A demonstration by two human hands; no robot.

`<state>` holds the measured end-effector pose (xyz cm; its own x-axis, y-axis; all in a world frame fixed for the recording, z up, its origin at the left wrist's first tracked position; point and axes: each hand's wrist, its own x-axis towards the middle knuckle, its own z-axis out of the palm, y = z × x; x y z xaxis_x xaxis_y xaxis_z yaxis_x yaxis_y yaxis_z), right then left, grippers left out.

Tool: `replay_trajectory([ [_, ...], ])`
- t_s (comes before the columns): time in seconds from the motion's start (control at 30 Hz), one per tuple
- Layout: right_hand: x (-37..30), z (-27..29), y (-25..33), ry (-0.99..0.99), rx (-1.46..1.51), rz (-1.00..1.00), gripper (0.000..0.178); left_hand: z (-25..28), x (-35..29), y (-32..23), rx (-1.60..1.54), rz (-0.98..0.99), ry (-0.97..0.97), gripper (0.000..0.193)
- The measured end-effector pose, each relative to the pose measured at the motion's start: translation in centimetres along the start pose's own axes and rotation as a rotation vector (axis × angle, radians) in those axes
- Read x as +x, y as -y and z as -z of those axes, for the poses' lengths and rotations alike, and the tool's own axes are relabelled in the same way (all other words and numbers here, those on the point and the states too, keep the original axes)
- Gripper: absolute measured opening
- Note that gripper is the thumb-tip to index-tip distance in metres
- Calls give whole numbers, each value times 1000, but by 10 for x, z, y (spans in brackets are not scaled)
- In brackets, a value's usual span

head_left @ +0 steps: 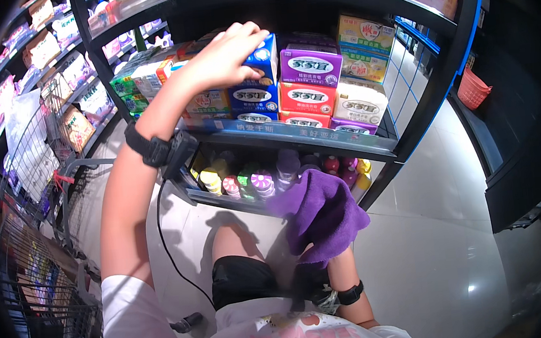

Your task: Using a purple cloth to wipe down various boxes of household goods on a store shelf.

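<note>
My left hand (228,57) reaches up to the shelf with its fingers curled over a blue soap box (266,57) on top of a stack of blue boxes (253,97). The box appears to sit on the stack, partly covered by the hand. To its right stand a purple soap box (311,67) and orange-red boxes (307,97). Low in front of the shelf, my right hand (340,265) holds a purple cloth (328,212), which drapes over it and hides most of the fingers.
White boxes (360,101) and yellow-green boxes (365,36) fill the shelf's right end. Bottles with coloured caps (262,181) stand on the tier below. A wire shopping cart (40,282) is at left, a red basket (473,89) at right. A black cable (161,228) hangs from my left wrist.
</note>
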<state>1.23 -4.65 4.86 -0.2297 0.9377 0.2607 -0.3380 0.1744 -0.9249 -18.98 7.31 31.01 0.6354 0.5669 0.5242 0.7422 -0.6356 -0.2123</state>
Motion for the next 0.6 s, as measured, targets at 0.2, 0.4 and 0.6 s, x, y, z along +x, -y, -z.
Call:
replay_trajectory([
  [0.2,-10,-19,21,-87,-753,194,39,-8,18,15,13,50,101,56],
  [0.4,-17,-36,45,-13,251,-129,38,-14,23,21,-110,58,184,52],
  [0.6,-7,-20,-10,145,-565,65,39,-20,19,21,-87,-16,107,54],
])
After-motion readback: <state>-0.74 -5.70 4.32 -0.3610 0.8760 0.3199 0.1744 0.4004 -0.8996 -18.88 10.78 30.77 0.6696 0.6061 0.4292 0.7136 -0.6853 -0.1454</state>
